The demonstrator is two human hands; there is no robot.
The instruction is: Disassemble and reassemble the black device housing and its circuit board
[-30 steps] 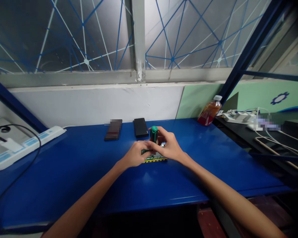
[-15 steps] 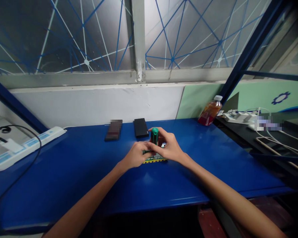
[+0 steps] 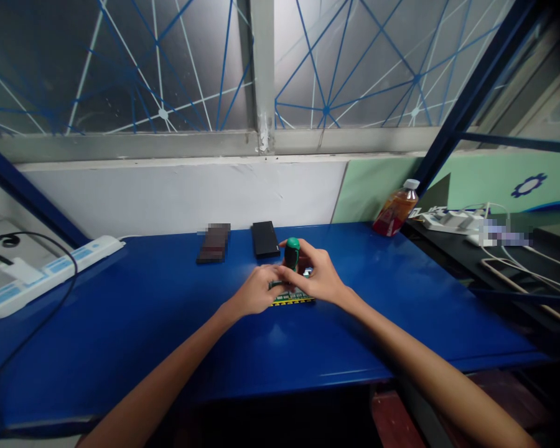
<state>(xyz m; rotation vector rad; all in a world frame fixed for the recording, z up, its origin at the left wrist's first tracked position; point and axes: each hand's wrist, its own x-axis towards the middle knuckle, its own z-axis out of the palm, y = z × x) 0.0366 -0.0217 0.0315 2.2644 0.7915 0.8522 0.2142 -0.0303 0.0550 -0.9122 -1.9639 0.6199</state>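
A screwdriver (image 3: 292, 250) with a green and black handle stands nearly upright between my hands, its lower end hidden by fingers. My right hand (image 3: 320, 274) is closed around the handle from the right. From the left, my left hand (image 3: 257, 291) meets it low down, its fingers bent together and touching the right hand's fingers; what they pinch is hidden. Under both hands lies a green circuit board (image 3: 292, 297) with a yellow-marked front edge, mostly covered.
The blue table (image 3: 177, 336) carries a black box (image 3: 266, 239) and a dark flat object (image 3: 213, 244), partly blurred out, behind my hands. A drink bottle (image 3: 396, 208) leans at the back right. On the left lies a power strip (image 3: 58, 272) with a black cable.
The screwdriver handle has turned or tilted slightly within my right hand. A green piece that showed by my left fingers is now mostly hidden. Both hands stay nearly in place.
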